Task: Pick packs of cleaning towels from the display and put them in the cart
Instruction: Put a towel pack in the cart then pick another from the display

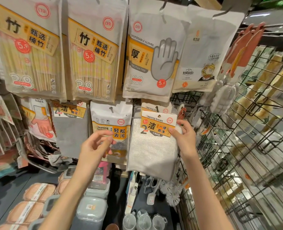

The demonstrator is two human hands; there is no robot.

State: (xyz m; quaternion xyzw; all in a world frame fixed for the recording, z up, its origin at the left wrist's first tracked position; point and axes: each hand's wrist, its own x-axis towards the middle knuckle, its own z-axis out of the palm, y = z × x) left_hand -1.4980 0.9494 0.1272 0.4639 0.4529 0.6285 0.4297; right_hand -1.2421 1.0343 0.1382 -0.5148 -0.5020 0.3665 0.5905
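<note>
a: holding the white textured cleaning-towel pack with the orange and white header card (154, 146) at centre right of the frame is the right hand (184, 138); its thumb lies on the card's lower right corner and its fingers curl round the pack's right edge, so that grip is grasping the pack.

b: and the left hand (94, 145)?

a: released. it hovers at centre frame with fingers loosely bent, holding nothing, in front of the white pouch of cleaning sponges with an orange label (111, 128).

b: is the towel pack off its hook?

a: cannot tell. its card overlaps another cleaning-towel card (152, 108) just behind and above it.

b: what surrounds it?

a: a grey cloth pack with an orange card (70, 128) hangs left of the sponges. above, in the upper left, two clear bags of bamboo chopsticks (92, 60), then a white disposable-gloves bag with a grey hand print (152, 58) at upper centre. black wire grid panel (253, 130) fills the right side.
</note>
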